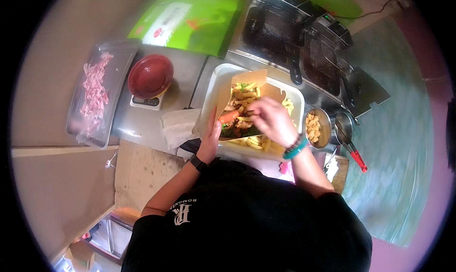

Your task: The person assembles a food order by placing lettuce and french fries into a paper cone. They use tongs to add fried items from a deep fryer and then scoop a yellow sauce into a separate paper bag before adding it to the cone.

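Note:
An open brown cardboard takeaway box [255,76] is filled with french fries, browned pieces of meat, green leaves and an orange-red piece. My left hand [209,143] grips its left wall, with the thumb toward the food. Over the right part of the box, my right hand [274,122] is closed, its fingertips drawn together at the fries; what they pinch, if anything, is too small to make out. Beneath the box stands a white tub [298,98] with more fries [251,143] in it.
Right of the tub are a metal bowl of fried pieces [313,127] and red-handled tongs [356,158]. Two deep fryers [273,34] stand behind. To the left are a reddish-brown bowl [151,76] on a scale [147,102] and a tray of raw meat [96,94].

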A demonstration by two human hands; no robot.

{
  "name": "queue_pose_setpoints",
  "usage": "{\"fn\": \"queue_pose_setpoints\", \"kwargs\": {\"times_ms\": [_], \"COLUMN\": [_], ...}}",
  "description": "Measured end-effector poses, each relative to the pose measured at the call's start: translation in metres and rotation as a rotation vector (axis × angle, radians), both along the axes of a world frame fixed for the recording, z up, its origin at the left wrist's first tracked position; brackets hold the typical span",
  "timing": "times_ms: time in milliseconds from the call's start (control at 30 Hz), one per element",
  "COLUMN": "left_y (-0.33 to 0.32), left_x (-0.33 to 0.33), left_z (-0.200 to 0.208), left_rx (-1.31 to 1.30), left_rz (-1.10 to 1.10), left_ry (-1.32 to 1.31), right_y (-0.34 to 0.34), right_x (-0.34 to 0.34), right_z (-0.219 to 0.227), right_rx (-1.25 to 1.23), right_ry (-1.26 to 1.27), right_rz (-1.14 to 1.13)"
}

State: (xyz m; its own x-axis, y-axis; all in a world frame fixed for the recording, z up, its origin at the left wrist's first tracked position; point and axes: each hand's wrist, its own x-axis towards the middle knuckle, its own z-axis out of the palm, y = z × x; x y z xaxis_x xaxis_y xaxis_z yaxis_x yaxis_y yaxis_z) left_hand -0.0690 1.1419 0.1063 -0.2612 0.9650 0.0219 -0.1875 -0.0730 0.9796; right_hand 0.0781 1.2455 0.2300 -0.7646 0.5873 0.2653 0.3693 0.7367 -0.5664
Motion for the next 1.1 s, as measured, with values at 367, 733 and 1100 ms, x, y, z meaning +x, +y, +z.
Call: {"fn": "queue_pose_setpoints", "kwargs": {"times_ms": [367, 733, 1100], "left_y": [-0.006, -0.014, -0.023], "left_x": [-0.004, -0.021, -0.038], "left_z": [0.006, -0.002, 0.005], "left_rx": [-0.049, 0.058, 0.104], "left_rz": [-0.114, -0.055, -0.081], "left_ry": [-0.052, -0.183, -0.193], "right_y": [0.004, -0.015, -0.009], "right_x": [-0.037, -0.042, -0.080], "right_z": [-0.020, 0.036, -0.011], "right_rx": [0.164, 0.275, 0.170], "right_ry": [-0.252, -0.105, -0.339], "right_rz": [0.336, 0.276, 0.461]}}
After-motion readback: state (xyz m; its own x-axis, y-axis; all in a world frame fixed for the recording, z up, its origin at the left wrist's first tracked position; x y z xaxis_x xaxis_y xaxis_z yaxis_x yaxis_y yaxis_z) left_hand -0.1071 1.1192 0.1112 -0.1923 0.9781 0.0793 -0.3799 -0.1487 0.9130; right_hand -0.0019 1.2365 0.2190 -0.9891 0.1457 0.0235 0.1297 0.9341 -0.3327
